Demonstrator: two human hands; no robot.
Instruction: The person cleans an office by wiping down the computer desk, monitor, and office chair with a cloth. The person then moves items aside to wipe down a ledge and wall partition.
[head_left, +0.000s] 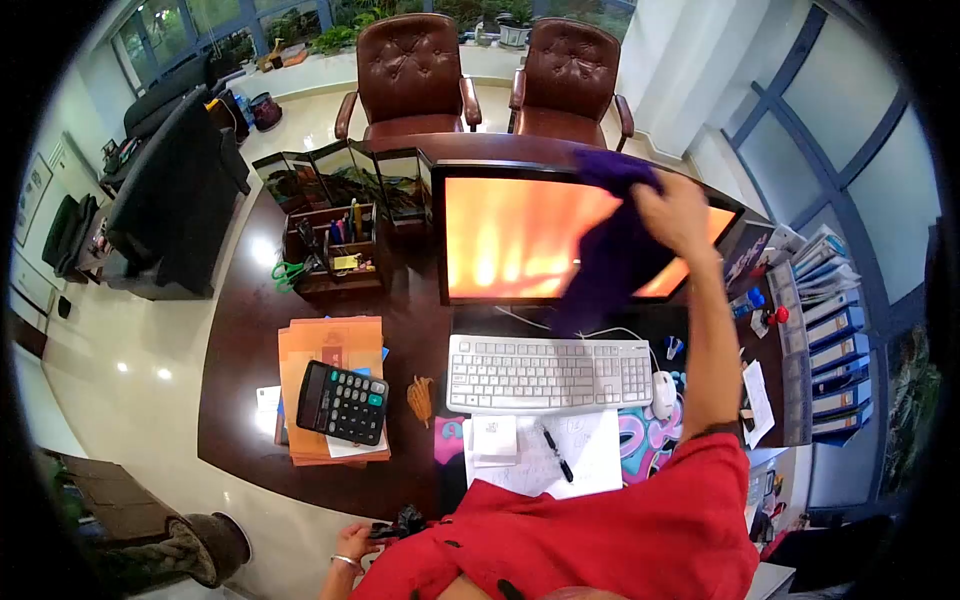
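A dark purple cloth [615,245] hangs from my right hand [675,212], which is closed on its upper part at the top right of the monitor [510,240]. The cloth covers part of the lit orange screen, and its lower end reaches down near the keyboard [550,372]. Low in the view, at the desk's front edge, my left hand [355,541] has its fingers closed round something black [400,524], perhaps a plastic bag; its shape is hard to make out.
On the desk [240,400] are a calculator [342,402] on orange envelopes, a wooden pen organizer [335,250], papers with a pen [558,456], and a mouse [663,395]. Blue binders [838,355] stand at the right. Two brown chairs [410,70] are behind the desk.
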